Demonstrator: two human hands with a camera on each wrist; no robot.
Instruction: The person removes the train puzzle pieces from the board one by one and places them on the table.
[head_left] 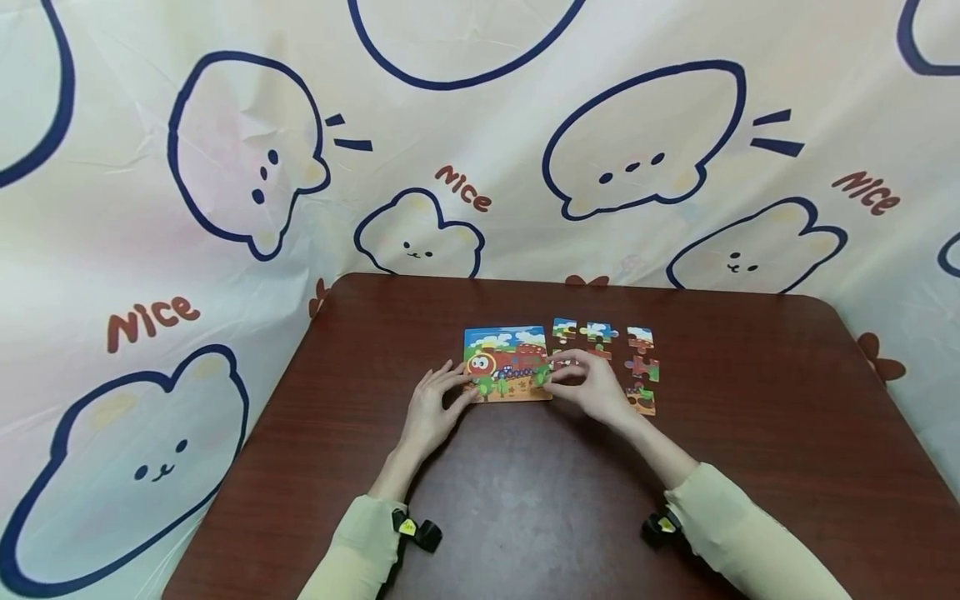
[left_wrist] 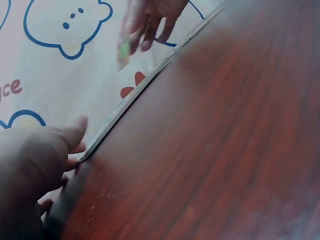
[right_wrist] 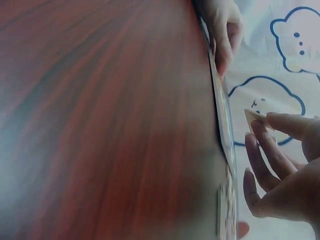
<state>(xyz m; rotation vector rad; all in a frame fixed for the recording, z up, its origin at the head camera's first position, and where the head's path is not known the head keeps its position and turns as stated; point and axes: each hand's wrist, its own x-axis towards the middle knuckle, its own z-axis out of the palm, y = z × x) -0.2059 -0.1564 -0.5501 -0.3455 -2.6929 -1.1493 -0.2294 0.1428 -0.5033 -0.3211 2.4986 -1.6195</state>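
Note:
A puzzle board lies on the table, its picture showing a red train with a round face under a blue sky. At its left edge my left hand touches the border, thumb near the front corner and the fingers spread farther back. Over the board's right end, my right hand pinches a small puzzle piece with green on it between thumb and fingertips. In the right wrist view that flat piece is tilted and held apart from the board; its other fingers are loosely bent.
Several loose puzzle pieces lie to the right of the board, partly behind my right hand. The dark wooden table meets a cloth backdrop printed with cartoon bears. Black wrist cameras sit at both cuffs.

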